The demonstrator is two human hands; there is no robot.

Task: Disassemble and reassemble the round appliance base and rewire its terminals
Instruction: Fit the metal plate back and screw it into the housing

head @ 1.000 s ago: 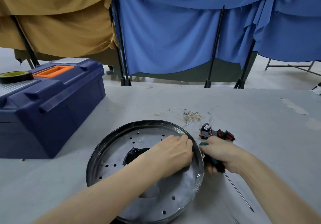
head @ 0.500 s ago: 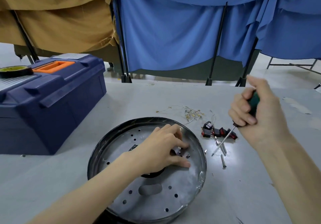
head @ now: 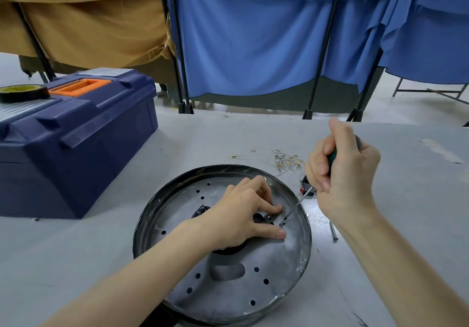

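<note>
The round appliance base (head: 228, 288) lies on the grey counter (head: 101, 250) directly in front of the person, its perforated metal plate facing up inside a dark rim. The left hand (head: 243, 215) rests on the plate near its middle, with forefinger and thumb stretched out flat and apart; nothing is gripped between these fingers. A small screw (head: 281, 222) sits in the plate just beyond their tips. The right hand (head: 342, 174) is raised above the base's right edge, its fingers wrapped tightly round the green handle of a screwdriver (head: 297, 205), whose thin shaft slants down and left so the tip meets that screw. Behind the base lie a tangle of thin wires with small terminals (head: 286, 160) and, partly hidden by the right hand, black-and-red switch parts (head: 305, 186). A loose long screw (head: 333, 230) lies on the counter just right of the rim. A dark blue toolbox (head: 76, 144) stands to the left, a roll of tape (head: 22, 93) on its lid.
</note>
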